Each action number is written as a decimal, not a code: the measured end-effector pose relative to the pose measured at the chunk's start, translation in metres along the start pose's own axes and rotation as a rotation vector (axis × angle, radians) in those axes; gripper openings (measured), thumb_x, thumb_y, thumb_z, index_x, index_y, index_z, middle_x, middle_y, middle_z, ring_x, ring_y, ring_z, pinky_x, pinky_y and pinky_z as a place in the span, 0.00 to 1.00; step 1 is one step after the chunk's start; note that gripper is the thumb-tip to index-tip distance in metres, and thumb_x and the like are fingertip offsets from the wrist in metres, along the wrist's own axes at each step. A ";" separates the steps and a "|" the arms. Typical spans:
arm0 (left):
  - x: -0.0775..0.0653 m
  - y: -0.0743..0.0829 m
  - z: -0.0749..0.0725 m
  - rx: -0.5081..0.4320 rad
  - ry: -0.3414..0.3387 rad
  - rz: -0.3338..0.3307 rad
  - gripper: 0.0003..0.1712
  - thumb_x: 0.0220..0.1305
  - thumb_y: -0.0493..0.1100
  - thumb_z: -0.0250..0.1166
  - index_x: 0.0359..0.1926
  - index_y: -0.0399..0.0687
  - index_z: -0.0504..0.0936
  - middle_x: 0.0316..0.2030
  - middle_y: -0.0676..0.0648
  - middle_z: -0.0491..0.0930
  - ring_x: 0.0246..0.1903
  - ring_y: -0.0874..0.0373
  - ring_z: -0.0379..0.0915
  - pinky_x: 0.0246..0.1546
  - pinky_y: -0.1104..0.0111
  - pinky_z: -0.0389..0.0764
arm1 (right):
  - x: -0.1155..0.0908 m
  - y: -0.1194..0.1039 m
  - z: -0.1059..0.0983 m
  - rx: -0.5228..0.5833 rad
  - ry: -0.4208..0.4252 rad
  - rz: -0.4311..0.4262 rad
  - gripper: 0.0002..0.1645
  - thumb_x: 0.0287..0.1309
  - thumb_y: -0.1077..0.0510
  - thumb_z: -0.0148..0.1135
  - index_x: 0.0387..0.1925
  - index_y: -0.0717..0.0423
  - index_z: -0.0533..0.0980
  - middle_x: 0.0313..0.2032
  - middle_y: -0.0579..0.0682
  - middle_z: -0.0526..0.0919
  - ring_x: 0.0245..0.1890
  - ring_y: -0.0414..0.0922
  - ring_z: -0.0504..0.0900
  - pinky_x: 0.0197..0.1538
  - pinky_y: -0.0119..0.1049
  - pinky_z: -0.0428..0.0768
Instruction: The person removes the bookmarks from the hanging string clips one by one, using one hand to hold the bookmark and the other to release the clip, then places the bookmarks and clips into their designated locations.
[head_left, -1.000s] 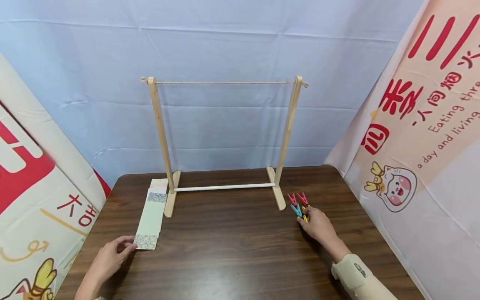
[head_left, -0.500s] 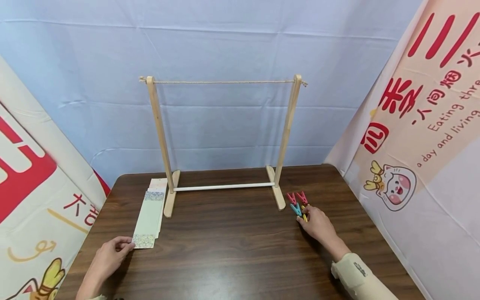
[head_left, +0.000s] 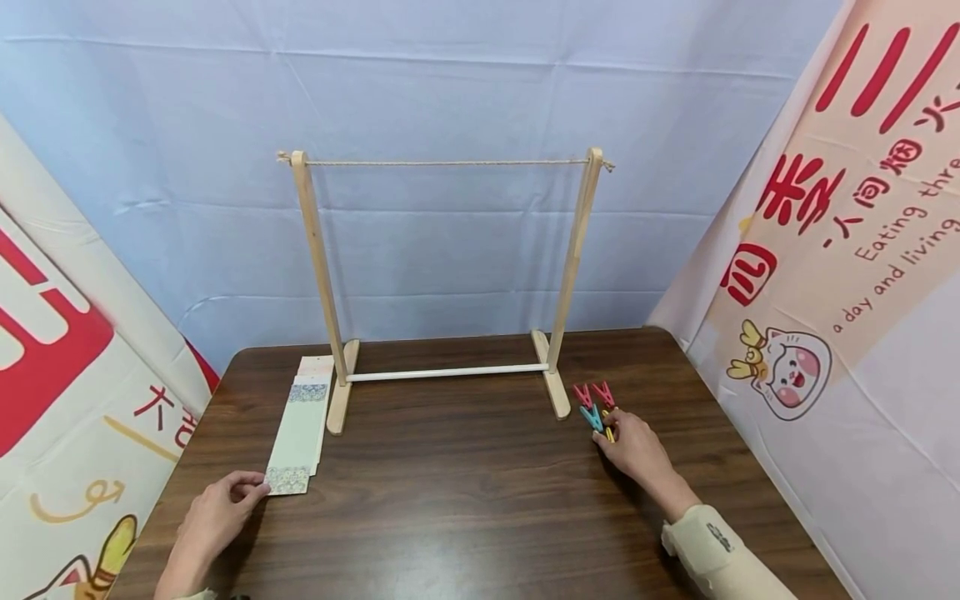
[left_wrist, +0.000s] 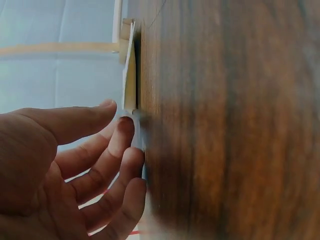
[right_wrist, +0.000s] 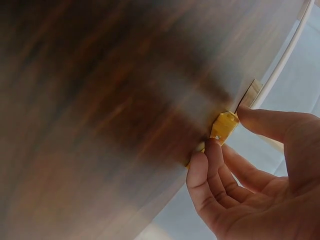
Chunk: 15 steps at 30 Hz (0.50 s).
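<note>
Beside the stand's left foot lies an overlapping stack of long cards; the top one is a pale green card [head_left: 298, 433] with floral bands at both ends. My left hand [head_left: 217, 512] pinches this card's near left corner between thumb and finger. In the left wrist view the card's near end [left_wrist: 128, 95] tilts up off the table, and the other fingers are loosely bent. My right hand [head_left: 633, 446] pinches a yellow clothespin [right_wrist: 225, 125] between thumb and index finger, low over the table. Two red clothespins [head_left: 583, 396] and a blue clothespin [head_left: 591, 417] lie against it.
A wooden stand [head_left: 574, 250] rises at the back of the brown table [head_left: 450, 483], with a string [head_left: 450, 163] tied across its top and a white rod [head_left: 450, 372] near its base. Pale cloth hangs behind, printed banners [head_left: 832, 250] at both sides.
The top green card has slid slightly left with my left hand, uncovering more of the cards beneath. My right hand keeps its place at the clothespins.
</note>
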<state>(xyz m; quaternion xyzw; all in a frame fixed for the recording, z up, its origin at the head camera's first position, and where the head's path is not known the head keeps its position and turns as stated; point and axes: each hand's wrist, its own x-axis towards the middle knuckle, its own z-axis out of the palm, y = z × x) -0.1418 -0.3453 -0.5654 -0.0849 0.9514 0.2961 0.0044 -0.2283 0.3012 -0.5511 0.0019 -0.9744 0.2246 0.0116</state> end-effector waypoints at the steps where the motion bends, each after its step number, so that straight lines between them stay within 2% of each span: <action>1: -0.001 0.000 0.000 0.004 0.002 -0.006 0.20 0.76 0.53 0.69 0.55 0.43 0.88 0.39 0.50 0.88 0.39 0.54 0.82 0.37 0.54 0.78 | 0.000 0.000 0.000 -0.001 0.002 -0.002 0.22 0.66 0.54 0.74 0.52 0.68 0.80 0.30 0.52 0.78 0.27 0.47 0.73 0.29 0.41 0.71; 6: -0.001 0.000 -0.003 0.008 -0.007 -0.025 0.19 0.77 0.54 0.67 0.55 0.45 0.88 0.40 0.49 0.88 0.39 0.54 0.81 0.36 0.54 0.77 | -0.001 -0.001 -0.002 0.008 0.028 -0.011 0.21 0.67 0.54 0.73 0.51 0.66 0.81 0.32 0.53 0.80 0.28 0.47 0.76 0.30 0.42 0.74; 10: 0.001 0.001 -0.008 0.010 -0.031 -0.037 0.23 0.80 0.57 0.63 0.58 0.44 0.87 0.41 0.49 0.88 0.39 0.54 0.80 0.36 0.55 0.77 | 0.001 0.000 -0.009 -0.004 0.061 0.005 0.23 0.69 0.51 0.70 0.56 0.64 0.81 0.36 0.55 0.82 0.30 0.48 0.78 0.30 0.45 0.76; 12: 0.003 0.003 -0.011 0.015 -0.032 -0.029 0.24 0.81 0.58 0.61 0.59 0.44 0.86 0.42 0.47 0.88 0.40 0.52 0.82 0.37 0.53 0.78 | 0.002 0.001 -0.015 -0.017 0.069 0.014 0.25 0.71 0.49 0.69 0.58 0.64 0.81 0.36 0.54 0.81 0.30 0.48 0.77 0.28 0.44 0.75; 15: 0.006 0.006 -0.014 0.019 -0.004 0.010 0.24 0.82 0.56 0.60 0.61 0.43 0.85 0.44 0.44 0.89 0.42 0.47 0.83 0.40 0.50 0.80 | 0.005 0.005 -0.022 -0.031 0.094 -0.023 0.25 0.71 0.48 0.69 0.57 0.63 0.82 0.36 0.55 0.80 0.32 0.50 0.76 0.28 0.43 0.72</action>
